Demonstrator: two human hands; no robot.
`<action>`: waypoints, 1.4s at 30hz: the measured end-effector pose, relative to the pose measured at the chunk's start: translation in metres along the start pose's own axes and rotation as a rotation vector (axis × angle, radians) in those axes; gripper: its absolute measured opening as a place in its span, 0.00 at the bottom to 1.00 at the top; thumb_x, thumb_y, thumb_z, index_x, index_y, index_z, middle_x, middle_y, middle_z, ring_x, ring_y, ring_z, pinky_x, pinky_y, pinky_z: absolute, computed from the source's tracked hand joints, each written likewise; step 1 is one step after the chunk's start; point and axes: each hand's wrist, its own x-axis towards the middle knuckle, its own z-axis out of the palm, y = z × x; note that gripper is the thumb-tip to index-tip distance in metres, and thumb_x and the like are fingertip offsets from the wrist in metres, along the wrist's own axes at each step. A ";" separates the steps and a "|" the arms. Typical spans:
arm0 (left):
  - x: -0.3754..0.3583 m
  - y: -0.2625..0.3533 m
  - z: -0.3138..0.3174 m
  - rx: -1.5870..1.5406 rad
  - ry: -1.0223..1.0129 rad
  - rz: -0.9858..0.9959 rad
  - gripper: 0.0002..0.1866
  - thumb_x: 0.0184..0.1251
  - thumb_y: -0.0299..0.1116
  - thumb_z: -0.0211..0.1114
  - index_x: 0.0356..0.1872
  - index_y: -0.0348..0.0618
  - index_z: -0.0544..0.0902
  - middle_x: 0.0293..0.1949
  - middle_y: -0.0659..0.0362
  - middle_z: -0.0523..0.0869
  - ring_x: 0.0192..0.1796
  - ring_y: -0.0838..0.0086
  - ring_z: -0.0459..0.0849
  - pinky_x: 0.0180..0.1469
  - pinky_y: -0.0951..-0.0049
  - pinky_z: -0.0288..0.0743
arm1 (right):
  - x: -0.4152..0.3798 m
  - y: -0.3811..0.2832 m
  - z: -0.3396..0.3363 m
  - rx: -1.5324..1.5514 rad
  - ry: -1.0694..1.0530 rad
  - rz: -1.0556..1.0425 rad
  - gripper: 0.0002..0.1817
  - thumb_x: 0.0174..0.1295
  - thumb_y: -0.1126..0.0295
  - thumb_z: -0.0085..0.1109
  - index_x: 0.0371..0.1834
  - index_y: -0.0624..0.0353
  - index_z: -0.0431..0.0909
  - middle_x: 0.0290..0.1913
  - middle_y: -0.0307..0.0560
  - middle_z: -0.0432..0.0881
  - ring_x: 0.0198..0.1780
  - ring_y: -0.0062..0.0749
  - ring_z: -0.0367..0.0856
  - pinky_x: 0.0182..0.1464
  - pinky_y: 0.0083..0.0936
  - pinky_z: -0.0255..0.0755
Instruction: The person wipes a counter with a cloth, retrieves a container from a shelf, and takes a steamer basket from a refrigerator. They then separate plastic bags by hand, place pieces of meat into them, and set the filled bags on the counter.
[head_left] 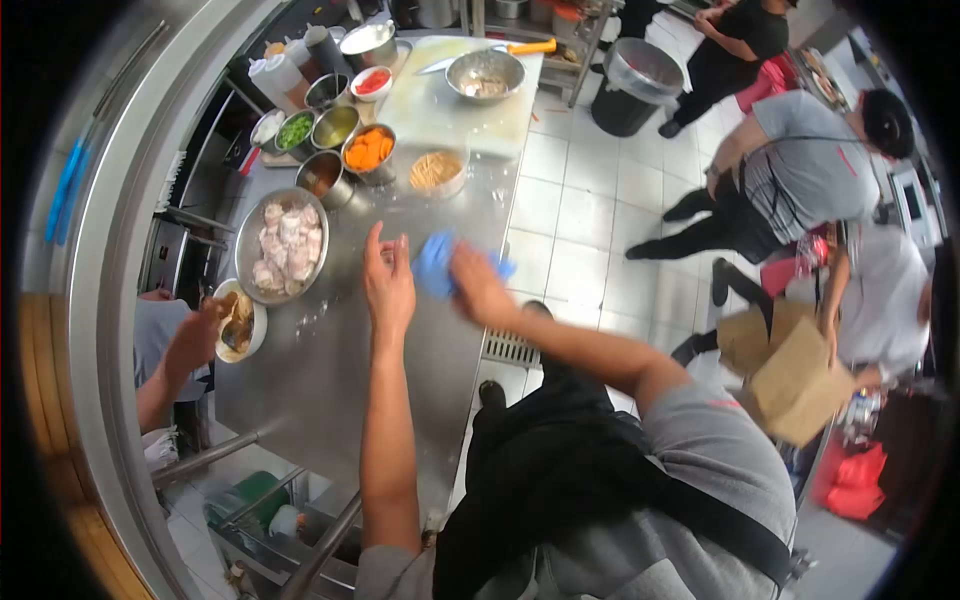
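My right hand (480,287) presses a blue cloth (433,265) near the right edge of the steel table (340,390); hand and cloth are slightly blurred. Just left of it, my left hand (388,278) is raised over the table with fingers apart and nothing in it. A steel bowl of raw meat pieces (287,245) stands to the left of that hand. Beyond both hands is a tub of thin pale sticks (437,172), beside a steel container of cut carrots (369,150).
A white cutting board (440,90) bears a knife (525,47) and a metal bowl (485,75). At left, another person's hand (200,335) is over a white bowl (258,330). On the right are a black bin (628,105), several people and a cardboard box (795,380).
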 end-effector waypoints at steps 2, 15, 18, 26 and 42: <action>0.039 -0.005 0.017 0.113 0.083 -0.273 0.32 0.68 0.50 0.68 0.59 0.32 0.74 0.37 0.46 0.84 0.37 0.68 0.87 0.35 0.67 0.85 | -0.015 -0.074 -0.010 0.161 -0.269 -0.223 0.37 0.53 0.69 0.68 0.70 0.51 0.69 0.77 0.64 0.57 0.78 0.60 0.53 0.77 0.53 0.50; 0.091 0.046 0.047 0.165 0.239 -0.514 0.13 0.67 0.31 0.58 0.28 0.29 0.78 0.23 0.50 0.85 0.21 0.66 0.88 0.21 0.70 0.82 | 0.084 0.159 -0.109 -0.122 -0.514 -0.196 0.31 0.65 0.63 0.57 0.74 0.43 0.67 0.79 0.57 0.56 0.78 0.58 0.55 0.76 0.51 0.53; 0.033 0.063 0.002 0.198 0.316 -0.571 0.11 0.67 0.30 0.58 0.29 0.31 0.77 0.21 0.53 0.82 0.20 0.69 0.85 0.21 0.71 0.78 | 0.112 0.140 -0.119 -0.211 -0.589 -0.296 0.32 0.64 0.57 0.60 0.73 0.43 0.68 0.79 0.57 0.57 0.75 0.56 0.60 0.68 0.48 0.61; -0.191 0.051 -0.076 0.136 0.711 -0.893 0.10 0.66 0.29 0.58 0.27 0.32 0.74 0.23 0.55 0.80 0.20 0.70 0.83 0.21 0.72 0.77 | 0.161 0.076 0.001 0.043 -0.462 -0.443 0.31 0.68 0.59 0.57 0.73 0.58 0.66 0.78 0.66 0.53 0.79 0.63 0.51 0.76 0.54 0.51; -0.275 0.036 -0.104 0.981 1.034 -0.633 0.14 0.69 0.36 0.63 0.36 0.30 0.80 0.31 0.50 0.80 0.39 0.66 0.85 0.42 0.63 0.79 | 0.085 0.014 -0.006 0.570 -0.802 -0.438 0.22 0.61 0.75 0.56 0.61 0.55 0.77 0.63 0.58 0.76 0.63 0.54 0.74 0.67 0.42 0.68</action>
